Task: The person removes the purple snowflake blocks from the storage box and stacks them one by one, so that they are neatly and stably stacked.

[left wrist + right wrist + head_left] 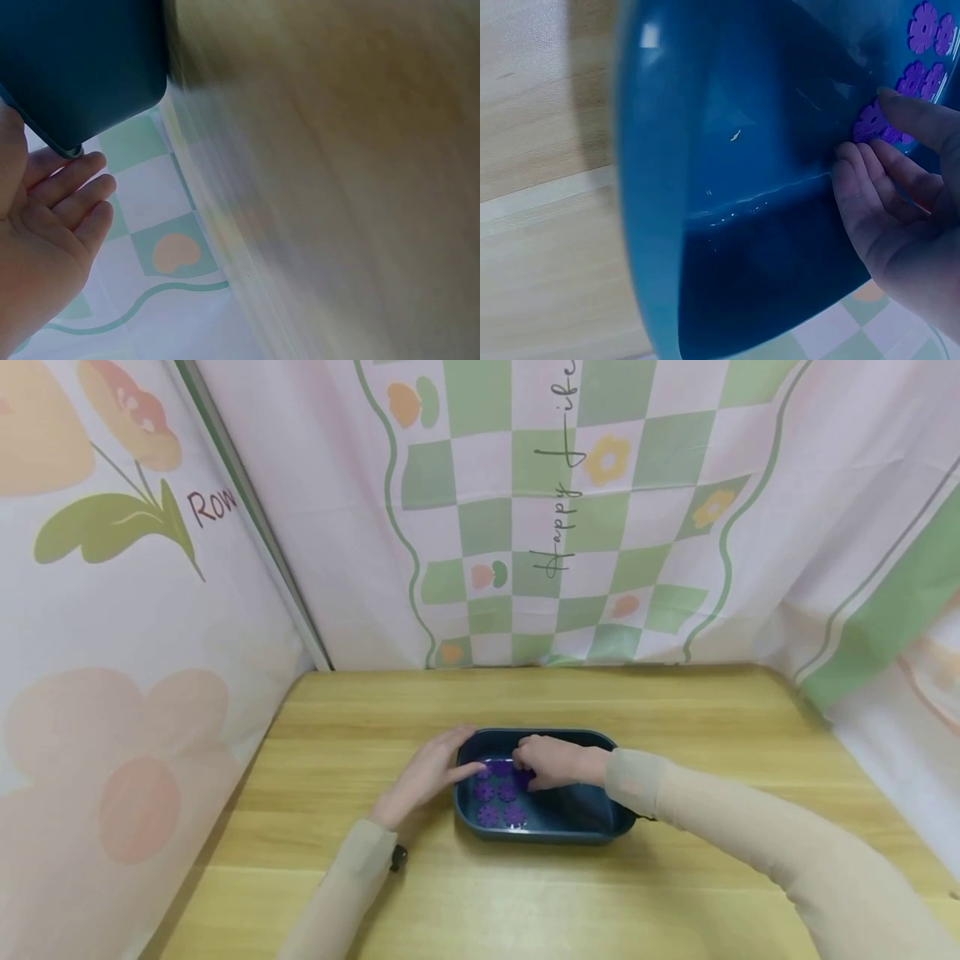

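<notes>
Several purple flower-shaped plastic discs [487, 815] lie in rows on the floor of a dark blue rectangular tub [577, 837], at its left end. My left hand [429, 770] holds the tub's left rim, thumb over the edge and inside, fingers along the outside near the far corner. In the left wrist view, the left hand's fingertips [94, 161] are right at the tub's corner. My right hand [551, 762] reaches down inside the tub, its fingers bent. In the right wrist view it pinches a purple disc [870, 122] between thumb and fingers, close over the tub floor.
The tub stands on a light wooden table [600, 902]. A curtain with green and white checks [555, 527] hangs behind the table, and flowered cloth [120, 693] hangs at the left side. The tub's right half shows bare blue floor.
</notes>
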The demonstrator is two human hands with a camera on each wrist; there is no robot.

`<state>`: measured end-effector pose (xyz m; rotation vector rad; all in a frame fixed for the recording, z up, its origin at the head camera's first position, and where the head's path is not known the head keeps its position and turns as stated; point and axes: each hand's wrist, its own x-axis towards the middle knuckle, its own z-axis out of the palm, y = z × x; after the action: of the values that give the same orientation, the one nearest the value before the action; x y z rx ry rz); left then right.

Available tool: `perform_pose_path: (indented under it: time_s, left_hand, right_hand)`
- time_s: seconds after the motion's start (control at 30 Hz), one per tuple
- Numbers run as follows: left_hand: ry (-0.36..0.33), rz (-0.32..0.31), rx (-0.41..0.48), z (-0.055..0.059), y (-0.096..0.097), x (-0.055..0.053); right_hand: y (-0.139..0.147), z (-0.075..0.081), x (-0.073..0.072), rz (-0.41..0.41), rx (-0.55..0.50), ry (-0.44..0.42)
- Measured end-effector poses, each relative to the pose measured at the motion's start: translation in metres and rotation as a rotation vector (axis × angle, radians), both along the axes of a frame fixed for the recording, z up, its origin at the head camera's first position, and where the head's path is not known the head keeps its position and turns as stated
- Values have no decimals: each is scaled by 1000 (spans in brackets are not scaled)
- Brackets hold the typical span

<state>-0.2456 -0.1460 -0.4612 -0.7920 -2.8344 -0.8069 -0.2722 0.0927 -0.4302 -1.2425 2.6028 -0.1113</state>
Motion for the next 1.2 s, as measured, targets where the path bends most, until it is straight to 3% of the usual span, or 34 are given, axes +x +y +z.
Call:
perform_pose_path:
  time_s: [0.57,1.2]
  left_hand:
    - [19,-1,-4,-2,-1,-2]
    - [51,-6,-20,-2,-1,-2]
  right_hand:
    - [-5,-4,-2,-3,12,30]
    - [-7,-5,-4,-6,105,16]
